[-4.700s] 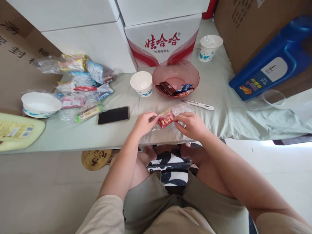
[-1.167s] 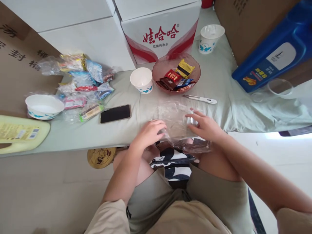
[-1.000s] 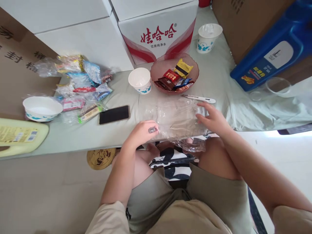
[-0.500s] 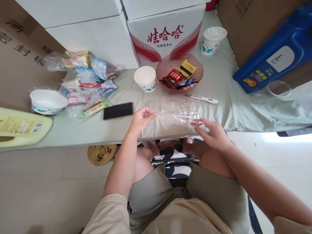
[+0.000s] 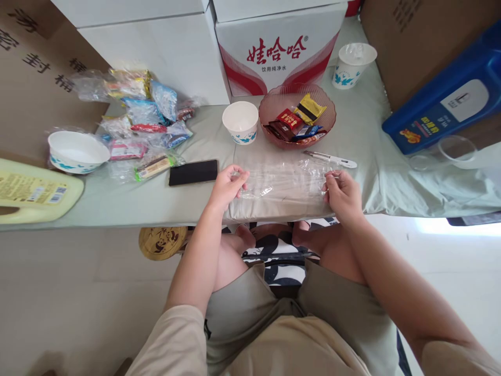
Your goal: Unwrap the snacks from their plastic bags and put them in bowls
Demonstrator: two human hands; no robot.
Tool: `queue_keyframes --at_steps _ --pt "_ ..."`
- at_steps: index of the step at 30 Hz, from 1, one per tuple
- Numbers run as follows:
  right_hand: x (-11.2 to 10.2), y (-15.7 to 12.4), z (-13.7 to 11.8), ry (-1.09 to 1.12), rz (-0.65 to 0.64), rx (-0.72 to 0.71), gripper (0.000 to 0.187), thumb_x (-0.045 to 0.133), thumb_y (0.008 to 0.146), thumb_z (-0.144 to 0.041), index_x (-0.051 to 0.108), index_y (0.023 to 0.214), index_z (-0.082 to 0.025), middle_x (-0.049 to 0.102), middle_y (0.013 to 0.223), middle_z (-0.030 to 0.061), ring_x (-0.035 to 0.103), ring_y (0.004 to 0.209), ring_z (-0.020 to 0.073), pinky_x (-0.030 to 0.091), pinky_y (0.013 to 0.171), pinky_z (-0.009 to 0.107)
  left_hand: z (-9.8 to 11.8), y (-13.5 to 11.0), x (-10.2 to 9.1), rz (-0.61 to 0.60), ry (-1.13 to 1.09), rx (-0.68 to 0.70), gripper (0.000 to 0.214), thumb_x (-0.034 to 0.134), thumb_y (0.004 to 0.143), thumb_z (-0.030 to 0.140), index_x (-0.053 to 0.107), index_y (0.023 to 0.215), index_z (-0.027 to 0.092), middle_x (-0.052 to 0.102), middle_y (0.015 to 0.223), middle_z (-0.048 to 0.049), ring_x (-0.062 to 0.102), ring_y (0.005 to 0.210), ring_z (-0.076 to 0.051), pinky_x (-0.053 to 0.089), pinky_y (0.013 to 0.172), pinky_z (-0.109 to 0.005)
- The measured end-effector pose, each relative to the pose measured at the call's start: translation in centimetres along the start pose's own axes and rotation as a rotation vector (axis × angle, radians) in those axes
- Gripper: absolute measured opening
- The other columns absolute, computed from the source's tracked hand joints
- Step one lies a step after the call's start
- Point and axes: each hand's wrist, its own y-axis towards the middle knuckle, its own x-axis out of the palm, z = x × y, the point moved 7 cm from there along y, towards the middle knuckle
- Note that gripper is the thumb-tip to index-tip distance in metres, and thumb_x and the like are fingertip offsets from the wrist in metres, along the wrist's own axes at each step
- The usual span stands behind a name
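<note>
A clear plastic bag [image 5: 284, 183] is stretched flat between my hands at the front of the cloth-covered table. My left hand [image 5: 230, 185] pinches its left end, and my right hand [image 5: 342, 193] grips its right end with curled fingers. Just beyond the bag lies a white utility knife [image 5: 331, 159], near my right hand. Behind it stands a pink ribbed bowl [image 5: 270, 99] with several wrapped snacks [image 5: 289, 121] inside. A white paper cup [image 5: 240, 122] with blue leaves is left of the bowl. The black phone [image 5: 193, 172] lies left of my left hand.
Several wrapped snacks [image 5: 144, 112] are piled at the left, beside a paper bowl [image 5: 78, 151] and a yellow jug [image 5: 39, 193]. Cartons [image 5: 279, 52] line the back. Another paper cup [image 5: 354, 65], a blue bottle [image 5: 442, 99] and a clear plastic cup [image 5: 456, 151] stand at the right.
My right hand has moved up and right and closed on the bag's right end. The plastic is now drawn out wider and flatter. The camera view has shifted slightly.
</note>
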Motion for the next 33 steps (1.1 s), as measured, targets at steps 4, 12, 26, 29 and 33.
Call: queue_keyframes --at_steps 4,12,26,29,33 --pt "-0.4 0.3 0.1 -0.065 0.053 0.029 0.024 0.054 0.088 -0.047 0.058 0.09 -0.024 0.065 0.067 -0.0026 0.05 0.042 0.0109 0.043 0.047 0.027 -0.5 0.2 0.6 -0.064 -0.072 -0.042 0.03 0.075 0.074 0.042 0.061 0.087 0.019 0.063 0.066 0.0013 0.054 0.053 -0.008 0.042 0.052 -0.02" --pt "-1.0 0.6 -0.1 -0.208 0.082 0.039 0.027 0.052 0.086 -0.044 0.065 0.092 -0.021 0.066 0.064 -0.0004 0.055 0.047 0.0152 0.048 0.058 0.032 -1.0 0.0 -0.2 0.11 0.049 -0.067 0.015 0.064 0.082 0.033 0.063 0.079 0.019 0.054 0.053 0.0033 0.036 0.039 -0.007 0.026 0.041 -0.022" --pt "-0.3 0.7 -0.5 -0.557 0.047 -0.137 0.034 0.053 0.085 -0.041 0.062 0.114 -0.025 0.072 0.087 0.0058 0.062 0.07 0.0253 0.049 0.073 0.042 -0.7 0.5 -1.8 0.253 0.567 0.019 0.032 0.058 0.086 0.044 0.06 0.063 0.021 0.053 0.047 0.0009 0.053 0.048 -0.017 0.036 0.056 -0.029" --pt "-0.1 0.5 -0.7 -0.608 0.059 -0.169 0.041 0.057 0.083 -0.041 0.06 0.121 -0.025 0.068 0.101 0.009 0.064 0.083 0.0288 0.052 0.075 0.045 0.0 0.3 -1.9 0.329 0.686 0.072 0.023 0.064 0.085 0.041 0.065 0.072 0.022 0.063 0.063 -0.0039 0.061 0.066 -0.021 0.043 0.066 -0.032" --pt "0.1 -1.0 -1.3 -0.676 0.092 -0.322 0.05 0.059 0.083 -0.037 0.056 0.132 -0.025 0.057 0.121 0.0161 0.061 0.103 0.0341 0.053 0.083 0.051 1.2 0.4 -0.6 0.326 0.662 0.293 0.022 0.071 0.081 0.025 0.069 0.103 0.021 0.069 0.105 -0.0112 0.063 0.105 -0.027 0.047 0.093 -0.038"
